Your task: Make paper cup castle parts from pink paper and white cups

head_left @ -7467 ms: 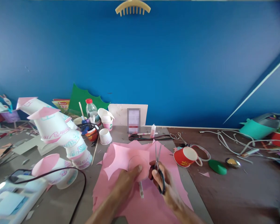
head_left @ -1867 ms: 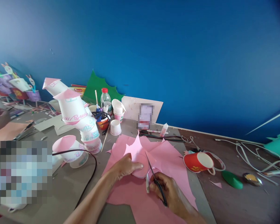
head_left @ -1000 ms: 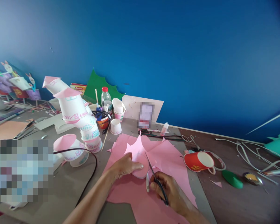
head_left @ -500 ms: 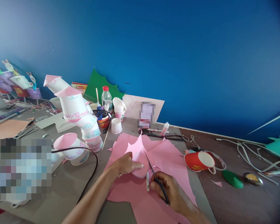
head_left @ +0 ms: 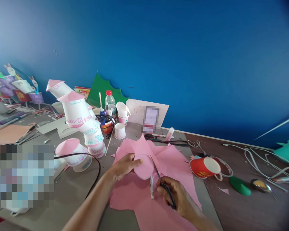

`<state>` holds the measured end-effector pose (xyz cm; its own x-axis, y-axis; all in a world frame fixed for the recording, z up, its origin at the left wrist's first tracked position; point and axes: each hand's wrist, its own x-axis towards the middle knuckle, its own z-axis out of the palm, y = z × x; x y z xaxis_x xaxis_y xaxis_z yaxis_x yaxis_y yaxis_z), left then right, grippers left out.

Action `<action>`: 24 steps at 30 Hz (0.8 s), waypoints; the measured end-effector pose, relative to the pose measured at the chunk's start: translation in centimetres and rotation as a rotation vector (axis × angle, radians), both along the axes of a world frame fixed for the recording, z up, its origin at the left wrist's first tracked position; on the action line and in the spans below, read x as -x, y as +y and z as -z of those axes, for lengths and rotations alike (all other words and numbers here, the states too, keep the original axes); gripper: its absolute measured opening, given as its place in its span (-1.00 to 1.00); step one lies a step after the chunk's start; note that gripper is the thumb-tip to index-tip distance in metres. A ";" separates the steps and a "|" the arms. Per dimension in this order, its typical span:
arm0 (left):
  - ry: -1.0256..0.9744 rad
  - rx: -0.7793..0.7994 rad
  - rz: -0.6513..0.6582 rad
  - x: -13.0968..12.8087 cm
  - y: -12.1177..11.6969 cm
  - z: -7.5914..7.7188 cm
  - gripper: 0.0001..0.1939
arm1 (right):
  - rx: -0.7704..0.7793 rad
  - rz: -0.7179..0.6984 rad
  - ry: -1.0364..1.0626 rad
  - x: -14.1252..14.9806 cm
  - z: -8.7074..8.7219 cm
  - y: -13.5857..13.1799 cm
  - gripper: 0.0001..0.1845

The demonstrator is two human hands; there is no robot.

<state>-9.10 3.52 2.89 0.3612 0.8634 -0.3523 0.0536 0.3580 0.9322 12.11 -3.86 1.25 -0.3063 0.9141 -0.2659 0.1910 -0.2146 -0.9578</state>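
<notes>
Between thumb and fingers, my left hand (head_left: pixel 124 166) pinches a piece of pink paper (head_left: pixel 145 168) with a rounded lower edge and a drawn curve. A pointed part of it stands up at the back. My right hand (head_left: pixel 174 195) is closed around the black handles of a pair of scissors (head_left: pixel 168 192). Their blades reach up along the right edge of the held piece, and they look nearly closed. Under both hands lie large sheets of pink paper (head_left: pixel 156 211). A white pen-like stick (head_left: pixel 152 189) rests on these sheets between my hands.
Left of the sheets stand stacked white paper cups (head_left: pixel 77 110) with pink cone roofs, and a black cable (head_left: pixel 98 170). Behind are a small white cup (head_left: pixel 119 131), a bottle (head_left: pixel 110 102) and a glue bottle (head_left: pixel 169 134). A red cup (head_left: pixel 204 167) lies at right near a green cone (head_left: pixel 240 185).
Over several seconds, the pink piece has been cut rounder at its right side. Since half a second ago, my left hand has turned and shifted it slightly up; the scissors stay beside its edge.
</notes>
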 end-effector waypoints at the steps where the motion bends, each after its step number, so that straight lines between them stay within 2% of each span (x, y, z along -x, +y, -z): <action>1: -0.131 -0.015 0.024 -0.5 -0.1 0.1 -0.52 | -0.010 0.050 0.030 0.2 0.3 0.0 -0.46; 3: -0.355 -0.090 0.042 -1.6 -0.5 0.4 -0.44 | -0.037 0.161 0.077 0.6 1.0 0.0 -0.42; 6: -0.420 -0.181 0.004 -3.6 -1.3 1.2 -0.46 | -0.119 0.287 0.061 1.1 1.8 -0.1 -0.44; 9: -0.274 -0.133 -0.151 -5.0 -1.9 1.8 -0.53 | -0.162 0.322 0.013 1.5 2.0 -0.3 -0.51; 12: -0.080 -0.123 -0.296 -5.4 -2.1 1.8 -0.60 | -0.135 0.287 0.027 1.9 1.8 -0.6 -0.60; 15: -0.018 -0.157 -0.299 -5.3 -2.0 1.6 -0.60 | -0.090 0.260 0.080 2.1 1.7 -0.7 -0.65; 24: -0.085 -0.146 -0.272 -5.7 -2.0 2.3 -0.59 | -0.117 0.245 0.180 2.1 2.3 -0.6 -0.61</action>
<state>-3.45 1.52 0.59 0.1326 0.9715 -0.1963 -0.1063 0.2108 0.9717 10.01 -4.51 -1.07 -0.1062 0.9876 -0.1156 -0.0277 -0.1192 -0.9925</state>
